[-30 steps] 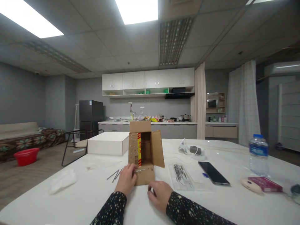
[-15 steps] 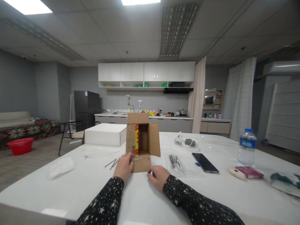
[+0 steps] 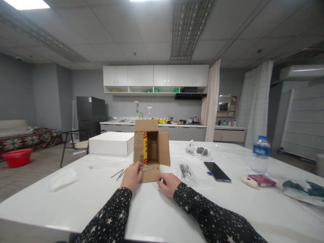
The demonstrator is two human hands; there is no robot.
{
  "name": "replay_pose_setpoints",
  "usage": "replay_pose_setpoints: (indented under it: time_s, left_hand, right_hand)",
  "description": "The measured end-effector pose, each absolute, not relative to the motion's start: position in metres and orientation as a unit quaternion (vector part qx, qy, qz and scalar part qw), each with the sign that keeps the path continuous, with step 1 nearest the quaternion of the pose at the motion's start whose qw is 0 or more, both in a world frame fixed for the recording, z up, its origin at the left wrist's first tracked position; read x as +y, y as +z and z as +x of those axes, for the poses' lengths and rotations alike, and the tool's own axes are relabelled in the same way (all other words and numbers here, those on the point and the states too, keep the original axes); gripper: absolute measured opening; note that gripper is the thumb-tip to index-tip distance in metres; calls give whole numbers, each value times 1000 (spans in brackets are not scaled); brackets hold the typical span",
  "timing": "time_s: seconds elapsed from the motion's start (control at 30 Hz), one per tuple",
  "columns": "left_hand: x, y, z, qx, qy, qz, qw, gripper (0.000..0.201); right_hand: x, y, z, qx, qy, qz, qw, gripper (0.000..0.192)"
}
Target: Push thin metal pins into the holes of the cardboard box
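Note:
An open cardboard box (image 3: pixel 164 148) stands in front of me on the white table, its opening and spread flaps facing me. Small pearl-like dots sit in scattered rows on its left flap (image 3: pixel 138 145) and in a line across the front flap. My left hand (image 3: pixel 132 176) has bent fingers gripping the front flap's left edge. Across from it, my right hand (image 3: pixel 170 184) curls thumb and forefinger together at that flap's right corner; its other fingertips are hidden. Several thin metal rods (image 3: pixel 118 173) lie left of my left hand.
On the right are a clear tray of metal pieces (image 3: pixel 186 172), a phone (image 3: pixel 217 171), a water bottle (image 3: pixel 260 155), a maroon box (image 3: pixel 263 180) and a cream mouse-like object (image 3: pixel 249 181). A white box (image 3: pixel 108 144) and crumpled white plastic (image 3: pixel 63 179) lie left.
The whole view has shifted slightly, with everything appearing a little further left and higher. Both hands keep their places at the cardboard box's front flap.

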State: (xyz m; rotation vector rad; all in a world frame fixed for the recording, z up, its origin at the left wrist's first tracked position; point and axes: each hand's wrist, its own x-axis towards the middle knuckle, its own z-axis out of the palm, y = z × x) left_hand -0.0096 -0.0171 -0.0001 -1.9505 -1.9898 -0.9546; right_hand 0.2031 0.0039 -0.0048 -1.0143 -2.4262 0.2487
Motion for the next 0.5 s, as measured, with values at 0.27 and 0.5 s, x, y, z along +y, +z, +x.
replay_pose_setpoints:
  time_s: [0.27, 0.5]
  left_hand:
    - [-9, 5, -4, -689, -301, -652, 101, 21]
    - [-16, 7, -2, -693, -302, -648, 95, 22]
  right_hand:
    - [17, -9, 211, -889, 100, -354, 274, 19]
    - [14, -11, 210, -889, 109, -345, 281, 19]
